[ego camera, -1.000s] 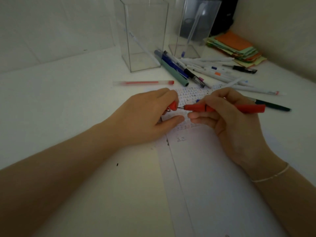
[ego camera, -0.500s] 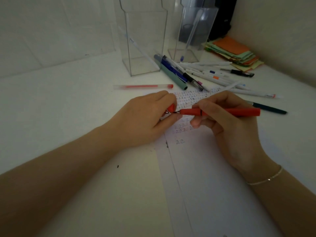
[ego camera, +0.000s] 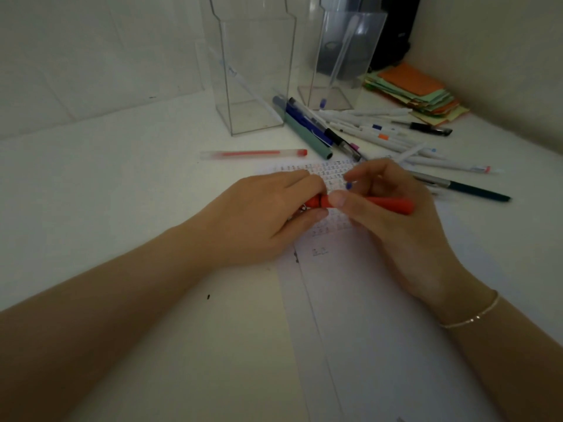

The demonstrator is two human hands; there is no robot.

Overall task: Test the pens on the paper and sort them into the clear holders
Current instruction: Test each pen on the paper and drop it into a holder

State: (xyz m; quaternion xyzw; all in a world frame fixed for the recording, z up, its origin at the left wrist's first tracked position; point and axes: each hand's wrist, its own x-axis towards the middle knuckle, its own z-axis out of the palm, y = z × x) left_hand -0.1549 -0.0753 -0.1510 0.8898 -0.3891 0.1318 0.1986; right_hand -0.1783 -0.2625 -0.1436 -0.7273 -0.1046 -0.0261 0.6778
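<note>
My right hand (ego camera: pixel 396 220) grips a red pen (ego camera: pixel 393 205) that lies level above the paper (ego camera: pixel 380 315). My left hand (ego camera: pixel 268 214) pinches the pen's red cap (ego camera: pixel 313 202), which now sits against the barrel's tip. The paper's top is covered with small test scribbles (ego camera: pixel 330 172). Two clear holders stand at the back: the left holder (ego camera: pixel 253 71) with one clear pen leaning inside, the right holder (ego camera: pixel 341 56) with one white pen.
A clear red-ink pen (ego camera: pixel 253 153) lies left of the paper's top. A loose pile of pens (ego camera: pixel 365 132) spreads between holders and paper; a dark green pen (ego camera: pixel 475 190) lies right. Coloured paper notes (ego camera: pixel 417 89) are stacked at the back right against the wall.
The pen's bare tip showed between cap and barrel before. Both hands have come together, and the cap now meets the barrel with the tip hidden.
</note>
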